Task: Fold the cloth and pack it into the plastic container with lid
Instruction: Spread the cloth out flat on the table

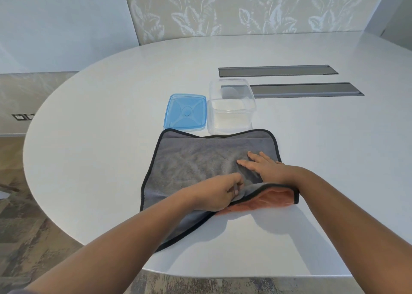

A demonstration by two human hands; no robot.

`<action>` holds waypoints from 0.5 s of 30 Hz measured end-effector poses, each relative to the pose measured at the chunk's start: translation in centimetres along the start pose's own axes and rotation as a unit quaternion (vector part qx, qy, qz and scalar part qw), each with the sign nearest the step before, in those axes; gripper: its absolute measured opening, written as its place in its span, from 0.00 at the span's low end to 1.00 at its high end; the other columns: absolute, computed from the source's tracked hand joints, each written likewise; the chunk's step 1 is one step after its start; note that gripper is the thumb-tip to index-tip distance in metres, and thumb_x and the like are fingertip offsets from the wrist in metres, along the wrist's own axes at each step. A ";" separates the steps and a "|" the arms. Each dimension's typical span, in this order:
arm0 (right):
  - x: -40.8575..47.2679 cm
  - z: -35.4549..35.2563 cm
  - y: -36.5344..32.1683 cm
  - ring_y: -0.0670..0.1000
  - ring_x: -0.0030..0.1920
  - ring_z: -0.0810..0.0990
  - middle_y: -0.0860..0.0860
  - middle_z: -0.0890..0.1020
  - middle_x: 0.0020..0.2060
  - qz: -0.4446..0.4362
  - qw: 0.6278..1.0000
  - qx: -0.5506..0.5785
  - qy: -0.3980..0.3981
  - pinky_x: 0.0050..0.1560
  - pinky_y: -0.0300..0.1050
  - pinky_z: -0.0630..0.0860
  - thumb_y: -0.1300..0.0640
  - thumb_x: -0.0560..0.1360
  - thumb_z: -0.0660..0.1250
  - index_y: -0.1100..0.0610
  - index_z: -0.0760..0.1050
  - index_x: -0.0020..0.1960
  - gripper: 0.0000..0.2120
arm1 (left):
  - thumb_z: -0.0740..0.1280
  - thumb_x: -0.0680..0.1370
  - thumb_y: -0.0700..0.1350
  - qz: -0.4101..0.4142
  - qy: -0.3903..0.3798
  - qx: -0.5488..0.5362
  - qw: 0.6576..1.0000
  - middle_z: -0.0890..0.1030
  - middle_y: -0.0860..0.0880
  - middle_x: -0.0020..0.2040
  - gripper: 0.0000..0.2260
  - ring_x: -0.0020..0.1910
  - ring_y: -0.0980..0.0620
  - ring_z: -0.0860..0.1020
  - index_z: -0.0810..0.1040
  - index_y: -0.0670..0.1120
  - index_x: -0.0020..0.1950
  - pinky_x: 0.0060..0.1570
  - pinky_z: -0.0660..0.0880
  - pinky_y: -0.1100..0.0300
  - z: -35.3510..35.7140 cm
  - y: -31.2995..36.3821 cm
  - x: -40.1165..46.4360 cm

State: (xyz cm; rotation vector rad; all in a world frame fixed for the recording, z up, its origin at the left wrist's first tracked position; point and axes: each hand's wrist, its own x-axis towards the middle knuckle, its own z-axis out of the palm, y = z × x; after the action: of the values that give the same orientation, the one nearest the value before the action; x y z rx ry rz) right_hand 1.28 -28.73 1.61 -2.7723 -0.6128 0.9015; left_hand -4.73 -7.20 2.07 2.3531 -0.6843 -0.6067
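Observation:
A grey cloth (189,159) with black edging lies spread on the white table, its near right corner turned over to show an orange underside (267,199). My left hand (219,192) pinches the cloth near its front middle. My right hand (263,164) rests flat on the cloth, fingers spread, right of centre. Just beyond the cloth stands an open clear plastic container (231,115). The blue lid (185,113) lies flat to its left, apart from it.
Two long grey recessed slots (276,70) (307,90) are set into the table (100,137) behind and right of the container. The table's curved edge runs along the left and front. Patterned flooring lies below.

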 end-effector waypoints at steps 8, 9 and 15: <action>-0.2 0.1 -0.1 0.55 0.81 0.34 0.47 0.37 0.82 0.005 1.000 -0.006 0.002 0.79 0.64 0.46 0.40 0.65 0.80 0.37 0.42 0.81 0.59 | 0.72 0.71 0.62 0.069 -0.008 0.204 0.977 0.75 0.55 0.36 0.16 0.34 0.56 0.73 0.68 0.57 0.47 0.34 0.72 0.54 1.5 0.8 -0.6; -0.3 0.0 -0.1 0.55 0.81 0.34 0.46 0.37 0.82 0.003 1.000 -0.002 -0.001 0.79 0.64 0.46 0.38 0.63 0.81 0.37 0.42 0.81 0.61 | 0.71 0.72 0.57 0.075 -0.008 0.192 0.978 0.75 0.55 0.34 0.12 0.32 0.55 0.73 0.70 0.56 0.43 0.33 0.72 0.55 1.4 1.0 -0.7; -0.3 0.0 0.0 0.54 0.80 0.32 0.45 0.37 0.82 0.002 1.000 0.013 -0.009 0.78 0.64 0.42 0.33 0.57 0.81 0.36 0.41 0.81 0.66 | 0.64 0.76 0.62 0.026 -0.157 0.046 0.986 0.72 0.50 0.31 0.21 0.30 0.50 0.71 0.72 0.47 0.33 0.37 0.72 0.51 -0.4 2.0 -0.8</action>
State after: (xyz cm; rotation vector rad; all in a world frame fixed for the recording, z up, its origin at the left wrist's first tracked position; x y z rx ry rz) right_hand 1.09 -28.87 1.71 -2.7466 -0.5927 0.9293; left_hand -5.75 -7.89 3.89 2.3389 -0.9263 -0.9530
